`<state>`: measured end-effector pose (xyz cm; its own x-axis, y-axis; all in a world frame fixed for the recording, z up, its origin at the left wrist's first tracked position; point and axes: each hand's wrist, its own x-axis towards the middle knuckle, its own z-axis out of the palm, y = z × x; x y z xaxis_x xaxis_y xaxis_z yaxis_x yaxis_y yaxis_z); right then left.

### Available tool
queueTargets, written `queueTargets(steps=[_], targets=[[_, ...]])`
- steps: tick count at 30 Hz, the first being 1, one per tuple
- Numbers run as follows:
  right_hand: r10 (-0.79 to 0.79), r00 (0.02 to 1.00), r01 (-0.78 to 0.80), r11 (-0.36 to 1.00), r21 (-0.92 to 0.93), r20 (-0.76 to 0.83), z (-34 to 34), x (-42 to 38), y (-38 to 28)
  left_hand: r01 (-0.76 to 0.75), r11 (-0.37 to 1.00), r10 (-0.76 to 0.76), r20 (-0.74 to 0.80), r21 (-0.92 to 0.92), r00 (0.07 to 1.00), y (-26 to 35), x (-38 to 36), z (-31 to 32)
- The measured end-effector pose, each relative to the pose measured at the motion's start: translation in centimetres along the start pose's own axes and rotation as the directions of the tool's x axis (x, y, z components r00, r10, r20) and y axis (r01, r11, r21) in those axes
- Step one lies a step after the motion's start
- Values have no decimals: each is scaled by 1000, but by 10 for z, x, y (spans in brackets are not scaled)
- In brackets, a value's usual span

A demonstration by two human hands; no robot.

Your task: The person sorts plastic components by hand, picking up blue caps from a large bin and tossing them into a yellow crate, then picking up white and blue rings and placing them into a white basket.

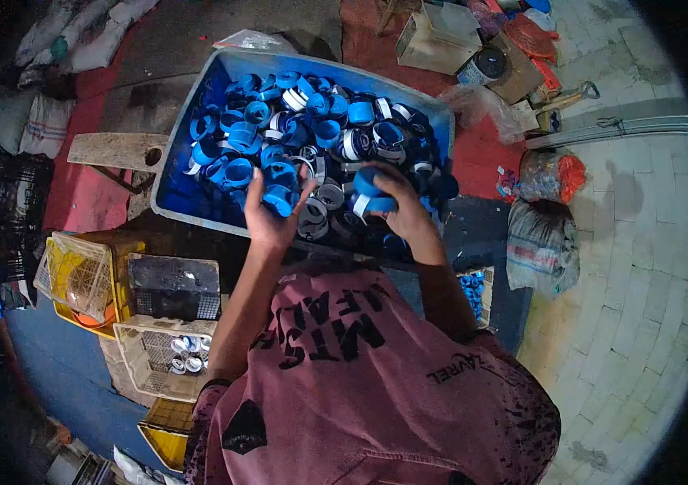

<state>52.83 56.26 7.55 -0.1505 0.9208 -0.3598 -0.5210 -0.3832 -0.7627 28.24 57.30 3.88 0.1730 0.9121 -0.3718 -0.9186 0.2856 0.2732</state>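
Observation:
A large blue tub [181, 153] in front of me is heaped with blue, white and dark plastic rings [328, 133]. Over its near side, my left hand [273, 229] is turned palm up, with thumb and fingers cupped around a few blue plastic rings [279, 192]. To its right, my right hand [409, 212] grips blue plastic rings [370, 182], one with a white band, above the pile. How many rings each hand has is hard to tell. White and grey rings [312, 218] lie between the two hands.
At left, a cream crate [138, 356] holds several white rings, near yellow crates [122, 283] and a black crate [174, 279]. A wooden plank [118, 151] stands by the tub's left side. Stuffed sacks [542, 246] are at right. A small container [485, 295] of blue pieces sits beside my right arm.

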Motion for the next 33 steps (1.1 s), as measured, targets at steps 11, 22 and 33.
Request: queueTargets(steps=[11, 22, 33], targets=[[-57, 996, 40, 974, 222, 70, 14, 21, -8, 54, 985, -46, -53, 162, 998, -36, 7, 50], [-218, 976, 220, 962, -165, 30, -42, 26, 0, -17, 1000, 16, -102, -9, 995, -35, 2, 33], [-94, 937, 15, 973, 229, 337, 18, 24, 10, -162, 977, 174, -78, 136, 982, -41, -23, 70]])
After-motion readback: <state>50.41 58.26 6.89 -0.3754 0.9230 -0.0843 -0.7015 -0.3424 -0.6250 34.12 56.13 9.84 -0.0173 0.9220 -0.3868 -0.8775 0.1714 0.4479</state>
